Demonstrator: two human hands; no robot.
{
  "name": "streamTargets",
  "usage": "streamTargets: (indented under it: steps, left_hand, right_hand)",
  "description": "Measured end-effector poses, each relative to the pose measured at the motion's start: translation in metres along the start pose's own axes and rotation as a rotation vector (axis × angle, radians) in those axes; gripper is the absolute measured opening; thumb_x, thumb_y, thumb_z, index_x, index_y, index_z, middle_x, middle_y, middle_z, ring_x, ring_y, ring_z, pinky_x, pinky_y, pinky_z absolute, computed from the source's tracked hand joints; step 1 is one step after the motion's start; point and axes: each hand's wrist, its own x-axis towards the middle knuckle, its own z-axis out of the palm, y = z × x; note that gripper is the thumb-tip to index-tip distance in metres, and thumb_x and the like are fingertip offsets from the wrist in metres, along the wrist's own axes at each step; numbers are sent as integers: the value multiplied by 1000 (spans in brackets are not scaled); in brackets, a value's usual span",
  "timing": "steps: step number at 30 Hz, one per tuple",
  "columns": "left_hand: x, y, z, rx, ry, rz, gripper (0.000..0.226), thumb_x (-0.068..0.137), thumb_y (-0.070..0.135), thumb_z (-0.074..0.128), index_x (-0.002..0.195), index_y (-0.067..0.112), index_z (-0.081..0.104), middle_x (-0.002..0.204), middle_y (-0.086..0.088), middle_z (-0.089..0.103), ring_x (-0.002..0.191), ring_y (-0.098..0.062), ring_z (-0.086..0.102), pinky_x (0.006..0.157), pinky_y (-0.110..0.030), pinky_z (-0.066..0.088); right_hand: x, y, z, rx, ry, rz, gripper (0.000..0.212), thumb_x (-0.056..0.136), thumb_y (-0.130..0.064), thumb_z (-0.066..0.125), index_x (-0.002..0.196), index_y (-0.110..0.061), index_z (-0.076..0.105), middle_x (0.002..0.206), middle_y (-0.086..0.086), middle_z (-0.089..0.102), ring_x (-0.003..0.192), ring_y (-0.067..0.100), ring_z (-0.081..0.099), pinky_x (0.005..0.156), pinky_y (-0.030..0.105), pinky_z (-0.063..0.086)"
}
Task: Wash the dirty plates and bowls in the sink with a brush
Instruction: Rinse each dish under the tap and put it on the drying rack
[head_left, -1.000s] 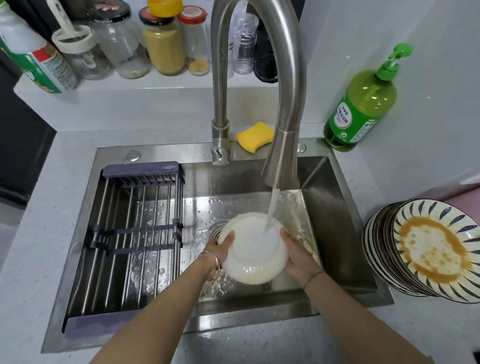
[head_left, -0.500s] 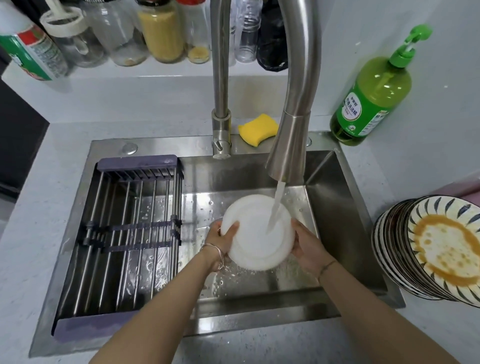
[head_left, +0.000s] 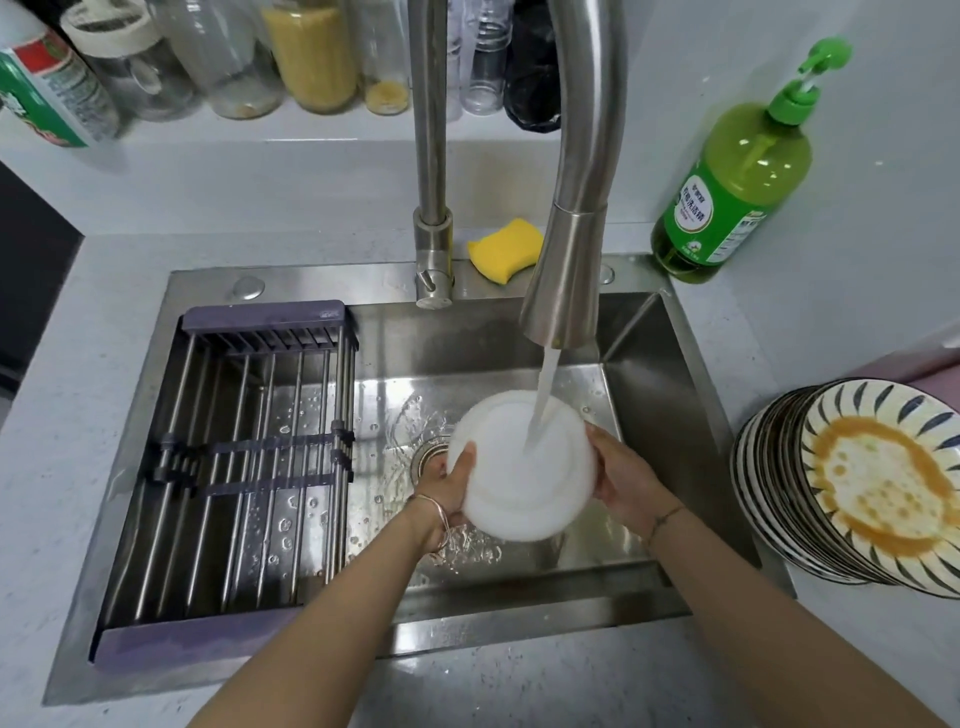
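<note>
A white bowl (head_left: 519, 467) is held upside down over the steel sink (head_left: 654, 395), its base toward me. Water runs from the faucet (head_left: 571, 249) onto the base. My left hand (head_left: 447, 486) grips the bowl's left rim, thumb on top. At the bowl's right rim, my right hand (head_left: 621, 475) holds on with its fingers curled round the edge. A stack of dirty striped plates (head_left: 857, 478) with orange-brown sauce leans on the counter at right. No brush is in view.
A purple and steel drying rack (head_left: 244, 457) fills the sink's left half. A yellow sponge (head_left: 501, 249) lies behind the faucet base. A green soap bottle (head_left: 732, 176) stands at back right. Jars and bottles (head_left: 306, 52) line the shelf behind.
The bowl, in both hands, has risen slightly and stays under the stream. My head has moved closer and lower, so the sink looks larger.
</note>
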Motion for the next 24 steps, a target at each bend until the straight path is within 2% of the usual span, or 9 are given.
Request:
streamTargets:
  steps: [4,6,9,12,13,16,18,20,24]
  left_hand:
    - [-10,3,13,25,-29,76,32,87,44,67,105,21,52,108,-6,66,89,-25,67,80,-58,56]
    - [-13,5,17,30,-23,114,37,83,36,72,109,20,51,111,-10,66,94,-28,67,80,-54,57]
    - [-21,7,18,65,-39,204,42,81,30,76,112,19,48,111,-12,66,95,-28,66,76,-42,59]
    - [-27,8,13,101,-53,256,34,89,33,67,112,18,48,109,-13,66,83,-20,64,64,-34,59]
    - [-29,9,10,96,-54,246,31,93,38,60,114,19,48,109,-12,66,83,-19,63,67,-36,59]
    - [-34,13,-1,68,-73,129,42,97,60,33,110,28,57,100,-2,67,90,-19,62,86,-46,55]
    - [-35,16,-10,-35,-98,-4,52,99,59,26,110,21,61,92,-2,66,86,-19,62,83,-43,55]
    - [-33,18,-20,-168,-196,-148,56,98,59,29,119,15,57,99,-9,64,88,-26,63,76,-46,56]
    - [-27,20,-30,-340,-379,-282,58,91,59,44,127,15,52,126,-22,57,111,-46,59,79,-60,55]
  right_hand:
    - [-10,2,-18,46,14,13,31,101,-33,44,123,-21,61,117,4,67,108,21,60,94,44,50]
    - [-17,3,-22,64,14,15,31,100,-35,43,124,-23,59,111,0,68,104,19,60,85,40,52]
    - [-23,7,-29,117,27,65,33,99,-38,44,128,-27,56,116,0,66,107,21,59,85,41,50]
    - [-29,12,-25,150,14,94,35,100,-40,41,129,-28,55,119,1,65,105,23,59,78,40,51]
    - [-30,12,-22,169,17,88,34,100,-40,40,128,-27,56,119,1,65,107,24,59,79,42,51]
    - [-30,10,-6,244,3,65,32,102,-35,38,119,-21,61,111,4,69,107,25,59,92,47,49]
    - [-32,3,5,258,-3,69,34,102,-36,36,110,-19,64,97,2,74,99,22,61,92,45,48]
    - [-31,-3,15,220,0,41,36,102,-39,36,105,-19,66,89,-1,75,94,20,63,81,39,51]
    - [-27,-14,27,148,44,-47,46,99,-50,36,117,-19,65,110,9,70,103,31,64,79,41,55]
